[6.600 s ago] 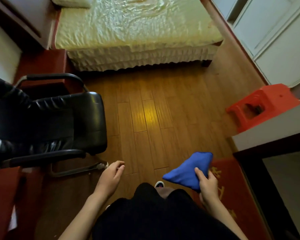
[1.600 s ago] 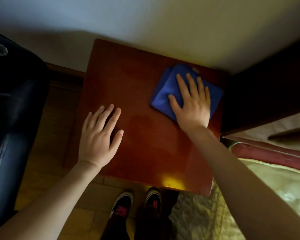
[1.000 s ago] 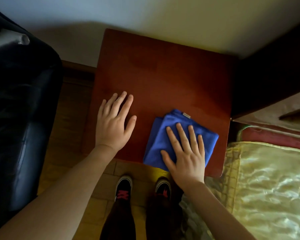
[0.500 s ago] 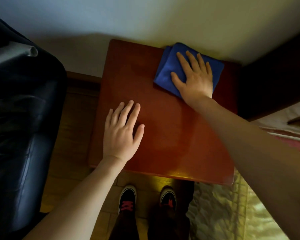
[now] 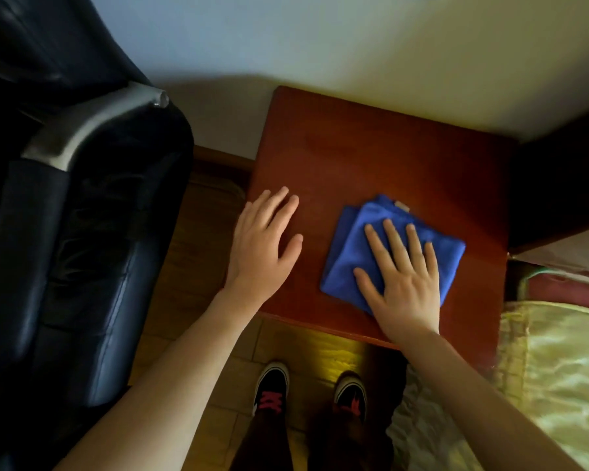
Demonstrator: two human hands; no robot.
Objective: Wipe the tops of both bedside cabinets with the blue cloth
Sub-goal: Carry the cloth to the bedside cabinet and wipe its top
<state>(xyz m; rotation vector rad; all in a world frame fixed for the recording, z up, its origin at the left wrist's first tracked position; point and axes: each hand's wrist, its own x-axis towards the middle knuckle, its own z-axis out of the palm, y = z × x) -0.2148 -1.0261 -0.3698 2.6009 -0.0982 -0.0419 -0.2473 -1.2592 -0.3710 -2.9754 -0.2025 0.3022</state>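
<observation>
A reddish-brown bedside cabinet [image 5: 371, 158] stands against the pale wall, seen from above. The folded blue cloth [image 5: 349, 253] lies on the near right part of its top. My right hand [image 5: 400, 277] presses flat on the cloth with straight, spread fingers. My left hand [image 5: 264, 246] rests flat on the cabinet's near left edge, fingers straight, holding nothing. Only this one cabinet is in view.
A black leather office chair [image 5: 82, 232] with a metal armrest stands close on the left. The bed with a shiny yellow cover [image 5: 555, 379] and its dark headboard [image 5: 565, 185] borders the cabinet on the right. My shoes [image 5: 272, 385] stand on the wooden floor below.
My right hand has drawn the cloth from the far right corner of the cabinet top back toward the near edge. My left hand has stayed flat on the left side.
</observation>
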